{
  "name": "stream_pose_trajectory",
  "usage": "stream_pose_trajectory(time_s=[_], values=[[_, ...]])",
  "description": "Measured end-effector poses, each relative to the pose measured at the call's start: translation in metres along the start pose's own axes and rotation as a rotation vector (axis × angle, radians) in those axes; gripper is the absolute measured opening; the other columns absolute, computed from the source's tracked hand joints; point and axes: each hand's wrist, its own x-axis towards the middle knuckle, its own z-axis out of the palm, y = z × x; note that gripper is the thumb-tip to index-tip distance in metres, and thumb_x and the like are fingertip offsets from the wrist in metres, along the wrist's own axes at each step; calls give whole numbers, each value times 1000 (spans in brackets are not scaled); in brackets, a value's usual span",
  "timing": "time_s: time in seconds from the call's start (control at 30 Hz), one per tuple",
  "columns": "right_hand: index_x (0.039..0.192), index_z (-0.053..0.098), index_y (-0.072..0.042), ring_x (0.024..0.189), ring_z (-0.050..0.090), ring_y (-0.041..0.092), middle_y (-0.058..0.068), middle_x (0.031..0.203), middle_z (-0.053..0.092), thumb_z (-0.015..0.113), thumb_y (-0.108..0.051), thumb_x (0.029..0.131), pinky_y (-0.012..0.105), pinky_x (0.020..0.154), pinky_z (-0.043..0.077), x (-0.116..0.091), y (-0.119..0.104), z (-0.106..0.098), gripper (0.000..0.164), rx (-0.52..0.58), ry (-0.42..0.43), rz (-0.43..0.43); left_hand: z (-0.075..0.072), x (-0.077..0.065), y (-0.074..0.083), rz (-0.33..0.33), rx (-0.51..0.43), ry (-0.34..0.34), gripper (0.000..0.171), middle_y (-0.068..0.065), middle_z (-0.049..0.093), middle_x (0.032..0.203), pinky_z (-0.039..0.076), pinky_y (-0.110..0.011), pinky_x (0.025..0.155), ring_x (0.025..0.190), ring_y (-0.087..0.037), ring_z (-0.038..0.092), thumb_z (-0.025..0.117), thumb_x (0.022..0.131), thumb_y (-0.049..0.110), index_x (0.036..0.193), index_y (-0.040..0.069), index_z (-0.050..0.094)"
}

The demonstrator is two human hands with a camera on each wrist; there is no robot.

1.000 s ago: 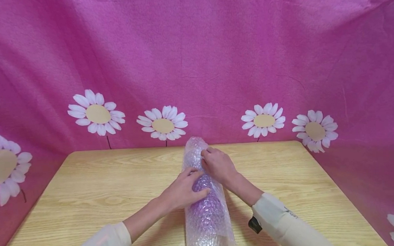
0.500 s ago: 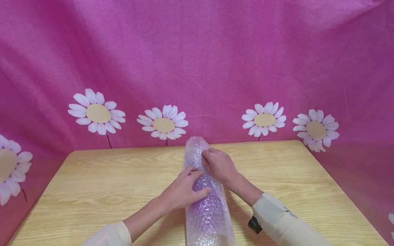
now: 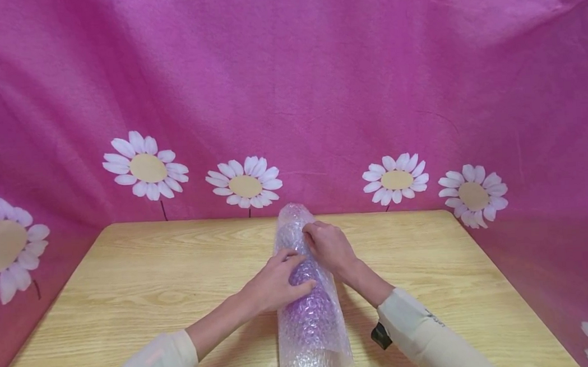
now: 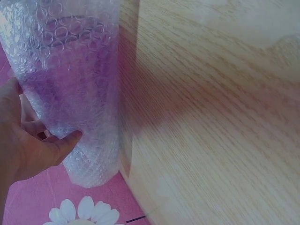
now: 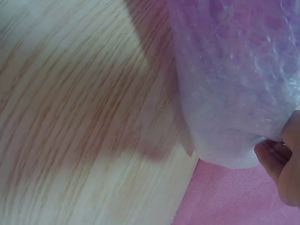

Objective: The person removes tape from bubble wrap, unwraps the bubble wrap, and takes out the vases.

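Note:
A long bundle of clear bubble wrap (image 3: 310,323) lies lengthwise on the wooden table, with something purple showing blurred through its layers. Across its middle rests my left hand (image 3: 277,280), thumb and fingers spread on the wrap. The left wrist view shows those fingertips (image 4: 75,136) touching the bubbled surface. Farther up the bundle, my right hand (image 3: 330,248) pinches the edge of the wrap between thumb and bent fingers. In the right wrist view that hand (image 5: 286,159) grips the film near the bundle's far end.
The light wooden table (image 3: 177,263) spreads to both sides of the bundle. A pink cloth (image 3: 308,93) printed with white daisies hangs behind the table's far edge and along its sides. The bundle's far end reaches that back edge.

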Motion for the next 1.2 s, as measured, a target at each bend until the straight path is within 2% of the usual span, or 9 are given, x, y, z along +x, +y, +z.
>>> stream_pose_trajectory(time_s=[0.13, 0.37, 0.73, 1.03, 1.2], values=[[82, 66, -4, 58, 51, 17, 3, 67, 56, 67, 6, 84, 36, 53, 50, 0, 1, 0, 11, 28, 13, 5, 0, 0, 0, -2, -7, 1, 67, -18, 50, 137, 44, -46, 104, 125, -33, 51, 67, 91, 41, 138, -5, 55], [84, 69, -2, 61, 58, 18, 6, 73, 64, 66, 3, 85, 37, 57, 53, 0, 2, 2, 6, 69, 32, 52, 0, 0, 1, 5, 9, 3, 65, -18, 50, 137, 44, -45, 105, 125, -33, 51, 67, 91, 40, 138, -4, 55], [87, 71, -2, 62, 56, 17, 5, 73, 64, 66, -2, 90, 36, 57, 51, 1, 3, 3, 6, 114, 32, 100, 0, 0, 1, -4, 15, -2, 67, -18, 50, 138, 43, -45, 106, 126, -33, 51, 66, 91, 42, 140, -3, 54], [87, 70, -2, 61, 57, 18, 6, 72, 65, 65, -2, 90, 36, 57, 51, 3, 5, 3, 6, 165, 35, 180, 0, 0, -1, 4, 4, 3, 65, -17, 51, 135, 45, -45, 104, 123, -32, 53, 66, 91, 41, 137, -3, 56], [85, 69, -4, 65, 59, 16, 5, 74, 66, 65, -3, 90, 33, 59, 52, 2, 7, 5, 6, 246, 32, 257, -1, 0, -1, -2, -1, 3, 65, -17, 51, 136, 44, -45, 105, 124, -32, 52, 66, 91, 41, 138, -3, 56]])
